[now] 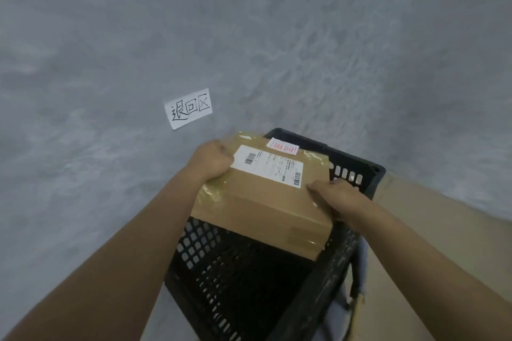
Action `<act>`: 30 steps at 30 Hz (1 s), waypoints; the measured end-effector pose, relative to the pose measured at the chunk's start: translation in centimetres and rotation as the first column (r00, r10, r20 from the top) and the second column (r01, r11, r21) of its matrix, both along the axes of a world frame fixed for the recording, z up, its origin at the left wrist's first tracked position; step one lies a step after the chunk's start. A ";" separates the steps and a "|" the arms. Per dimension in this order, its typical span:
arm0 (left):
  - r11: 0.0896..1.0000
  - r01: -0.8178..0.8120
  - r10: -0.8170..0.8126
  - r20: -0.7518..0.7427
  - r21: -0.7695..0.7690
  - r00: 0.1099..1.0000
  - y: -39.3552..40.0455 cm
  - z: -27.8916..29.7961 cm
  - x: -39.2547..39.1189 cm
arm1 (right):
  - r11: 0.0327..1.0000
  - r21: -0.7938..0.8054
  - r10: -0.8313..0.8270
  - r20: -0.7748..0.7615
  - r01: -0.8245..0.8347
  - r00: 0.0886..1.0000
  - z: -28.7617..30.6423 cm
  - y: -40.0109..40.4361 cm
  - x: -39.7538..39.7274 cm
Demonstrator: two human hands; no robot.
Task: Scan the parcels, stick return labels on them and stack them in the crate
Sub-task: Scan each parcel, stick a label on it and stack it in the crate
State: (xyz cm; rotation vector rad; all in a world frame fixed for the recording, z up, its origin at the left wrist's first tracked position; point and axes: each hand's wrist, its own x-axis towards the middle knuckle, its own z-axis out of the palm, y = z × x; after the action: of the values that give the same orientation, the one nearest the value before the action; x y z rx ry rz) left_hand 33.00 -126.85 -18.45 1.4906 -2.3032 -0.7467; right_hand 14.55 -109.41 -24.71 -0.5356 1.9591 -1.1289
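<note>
Basically at the stacking step: parcel already carries a red-printed return label next to its shipping label, so labelling looks done; scanning I can't confirm. It's held over the black crate, not yet set down. What shows of the crate interior looks dark, contents unclear. Left hand grips the 10 o'clock edge, right hand the 3 o'clock edge, fingers curled around the box. Long axis runs 11 to 5 o'clock, labelled face up.
</note>
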 end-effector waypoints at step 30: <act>0.769 0.497 -0.609 0.223 0.403 0.761 -9.8 -24.0 -8.5 | 0.872 0.487 0.006 0.074 -0.042 0.997 -16.2 -9.2 -1.7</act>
State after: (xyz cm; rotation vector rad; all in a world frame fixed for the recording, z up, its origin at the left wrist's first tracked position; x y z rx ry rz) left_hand 24.51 -136.65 -42.45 1.0857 -3.0908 -1.1415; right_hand 12.83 -118.61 -40.92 -0.2404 2.0675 -0.5836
